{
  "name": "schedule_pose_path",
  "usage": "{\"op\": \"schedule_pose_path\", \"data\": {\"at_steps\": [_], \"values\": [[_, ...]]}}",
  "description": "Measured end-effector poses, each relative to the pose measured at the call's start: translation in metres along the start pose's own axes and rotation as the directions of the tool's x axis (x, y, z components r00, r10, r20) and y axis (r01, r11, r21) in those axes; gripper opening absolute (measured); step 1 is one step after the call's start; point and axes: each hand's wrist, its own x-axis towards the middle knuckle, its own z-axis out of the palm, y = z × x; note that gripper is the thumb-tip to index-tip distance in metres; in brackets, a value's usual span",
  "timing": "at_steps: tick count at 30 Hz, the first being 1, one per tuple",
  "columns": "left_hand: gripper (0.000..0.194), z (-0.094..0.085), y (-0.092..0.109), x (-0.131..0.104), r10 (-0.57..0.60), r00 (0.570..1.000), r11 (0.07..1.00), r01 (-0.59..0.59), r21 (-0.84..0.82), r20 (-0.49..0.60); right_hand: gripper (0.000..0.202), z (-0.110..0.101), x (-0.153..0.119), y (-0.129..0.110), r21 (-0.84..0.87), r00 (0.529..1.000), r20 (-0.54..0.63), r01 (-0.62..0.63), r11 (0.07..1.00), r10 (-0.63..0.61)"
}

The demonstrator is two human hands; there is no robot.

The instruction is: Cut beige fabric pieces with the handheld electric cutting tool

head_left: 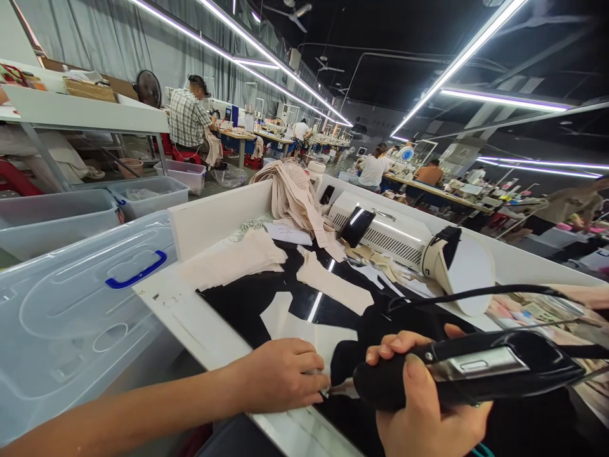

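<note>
My right hand (428,406) is wrapped round the rounded black end of a corded hand tool (495,365) with a silver plate on its side; its exact kind does not show. The tool lies level across the right foreground, just above a glossy black work surface (266,320). My left hand (285,374) presses on the near end of a cream fabric piece (309,333), fingers curled together and the tips at the cloth. A small brownish part (345,387) shows between the hands. Another cut piece (333,282) lies flat beyond, near a pile of cream pieces (238,257).
A white board (214,212) edges the table. Behind the work stand a draped fabric stack (295,190) and a white vented machine (385,228). A lidded plastic bin (85,317) is at left. Cords cross at right. People sit at sewing tables farther back.
</note>
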Motion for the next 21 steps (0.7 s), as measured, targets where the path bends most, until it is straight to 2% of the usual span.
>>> {"op": "schedule_pose_path", "data": {"at_steps": [4, 8, 10, 13, 15, 18, 21], "values": [[0.020, 0.000, 0.000, 0.001, 0.004, 1.000, 1.000, -0.004, -0.021, -0.027, 0.055, 0.000, -0.001, 0.001, 0.001, 1.000, 0.003, -0.008, 1.000, 0.008], [0.019, -0.002, 0.001, 0.001, -0.044, 0.996, 0.999, 0.042, -0.028, -0.072, 0.055, -0.006, -0.004, 0.006, 0.016, 0.999, 0.032, -0.019, 1.000, 0.019], [0.017, -0.006, 0.001, 0.000, -0.055, 0.997, 0.998, 0.053, -0.046, -0.052, 0.052, -0.012, -0.004, 0.008, 0.008, 0.997, 0.072, -0.021, 1.000, 0.020], [0.016, -0.017, 0.003, -0.006, -0.034, 0.998, 0.992, 0.039, -0.117, 0.048, 0.050, -0.021, 0.000, 0.007, 0.005, 0.992, 0.128, -0.019, 1.000, 0.018], [0.017, -0.027, 0.004, -0.010, -0.046, 0.993, 0.981, 0.066, -0.182, 0.113, 0.051, -0.025, 0.008, 0.003, -0.003, 0.994, 0.107, 0.004, 1.000, -0.003], [0.017, -0.039, 0.005, -0.011, -0.079, 0.981, 0.963, 0.121, -0.239, 0.179, 0.053, -0.030, 0.026, 0.000, -0.021, 0.999, 0.005, 0.044, 0.999, -0.044], [0.015, -0.042, 0.003, -0.001, -0.070, 0.981, 0.970, 0.109, -0.216, 0.181, 0.053, -0.034, 0.042, 0.003, -0.039, 0.997, -0.047, 0.057, 0.998, -0.059]]}}
